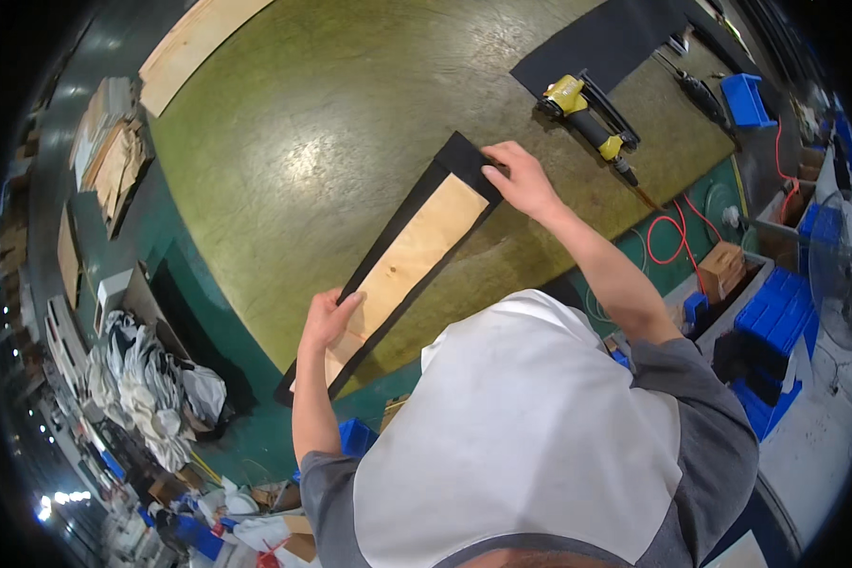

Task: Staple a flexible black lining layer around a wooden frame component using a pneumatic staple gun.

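Note:
A long, narrow wooden board [417,248] lies slantwise on a strip of black fabric [458,157]. The fabric shows as a dark margin along the board's long sides and covers its far right end. My right hand [523,182] grips the fabric at that far corner, thumb on top and fingers at the edge. Toward the near left end, my left hand [328,320] holds the board and fabric by the side, thumb over the wood. The fingers under the edge are partly hidden. The near end reaches past the table's edge, partly behind my left forearm.
The greenish work table [284,123] carries a yellow and black nail gun [587,115] at right. Beyond it lie more black fabric [615,43] and a dark tool [701,93]. A blue bin [748,100] sits at the right corner; a red hose [667,237] hangs below.

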